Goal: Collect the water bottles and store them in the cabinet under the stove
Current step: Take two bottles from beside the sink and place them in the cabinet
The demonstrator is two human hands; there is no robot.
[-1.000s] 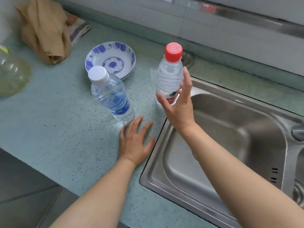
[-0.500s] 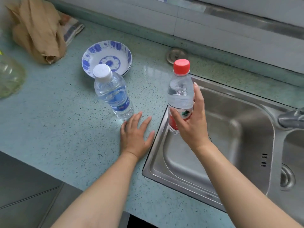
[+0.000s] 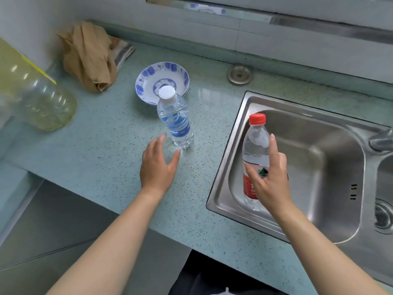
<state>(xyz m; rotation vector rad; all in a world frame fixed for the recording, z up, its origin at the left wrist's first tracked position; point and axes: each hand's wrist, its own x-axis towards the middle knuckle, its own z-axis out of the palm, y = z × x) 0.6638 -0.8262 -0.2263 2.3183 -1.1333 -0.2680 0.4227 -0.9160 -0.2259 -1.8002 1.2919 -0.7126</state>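
Note:
My right hand [image 3: 268, 179] grips a clear water bottle with a red cap and red label [image 3: 255, 145], held upright over the left side of the steel sink [image 3: 331, 133]. A second bottle, white-capped with a blue label [image 3: 175, 118], stands upright on the speckled green counter [image 3: 102, 150]. My left hand [image 3: 158, 165] hovers just in front of it, fingers spread, thumb and index finger at either side of its base, holding nothing. The cabinet under the stove is out of view.
A blue-and-white bowl [image 3: 148, 81] sits right behind the standing bottle. A crumpled brown cloth [image 3: 89, 56] lies at the back left. A large clear jug of yellowish liquid [image 3: 32, 96] stands at the far left. A tap [image 3: 380, 141] juts in at the right; grey floor tiles lie below the counter edge.
My right hand has lifted the red-capped bottle off the counter and drawn it toward me over the sink. My left hand has risen off the counter and opened toward the blue-label bottle.

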